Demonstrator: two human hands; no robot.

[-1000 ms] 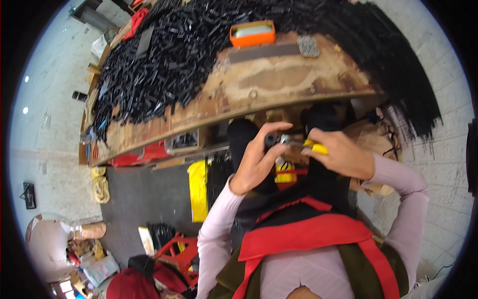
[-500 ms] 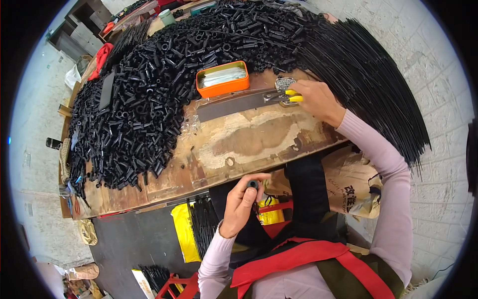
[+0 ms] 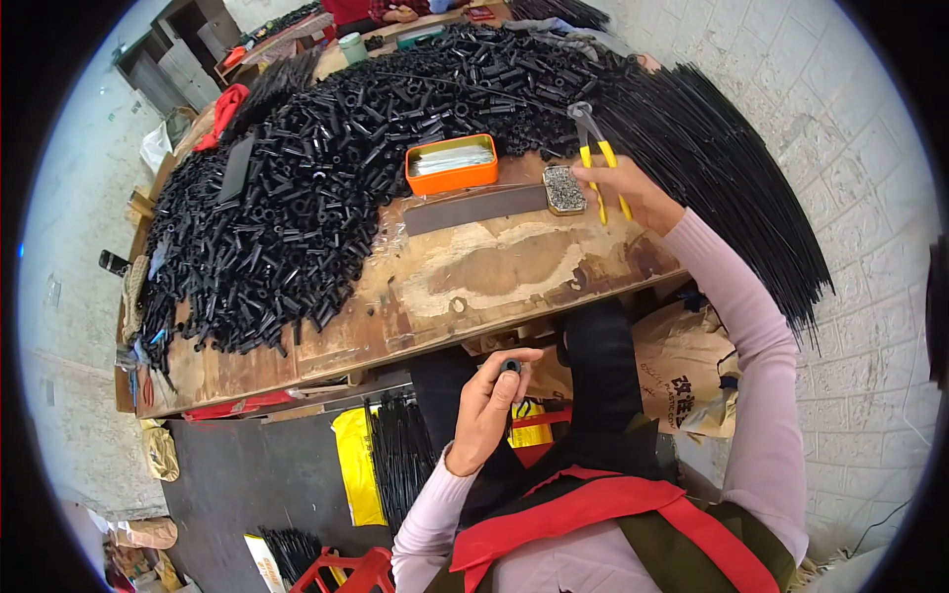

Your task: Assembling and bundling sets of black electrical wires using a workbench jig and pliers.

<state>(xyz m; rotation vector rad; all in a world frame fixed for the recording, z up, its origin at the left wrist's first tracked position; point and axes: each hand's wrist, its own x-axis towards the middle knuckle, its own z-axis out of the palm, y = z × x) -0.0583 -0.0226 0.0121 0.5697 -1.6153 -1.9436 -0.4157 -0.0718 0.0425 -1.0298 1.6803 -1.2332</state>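
The right hand (image 3: 628, 193) is closed around the yellow handles of a pair of pliers (image 3: 593, 158), stretched out over the far side of the wooden counter (image 3: 474, 287), the plier tips reaching the black rods (image 3: 732, 188). The left hand (image 3: 489, 400) sits below the counter edge, fingers pinched narrow on 1 small black tube piece (image 3: 510, 367). Just left of the pliers lie a small metal mesh block (image 3: 564, 189) and an orange tin (image 3: 451, 163), beside a big heap of black tube pieces (image 3: 297, 188).

sleeves: pale pink, long, both arms | apron: olive w/ red straps | legs: black trousers
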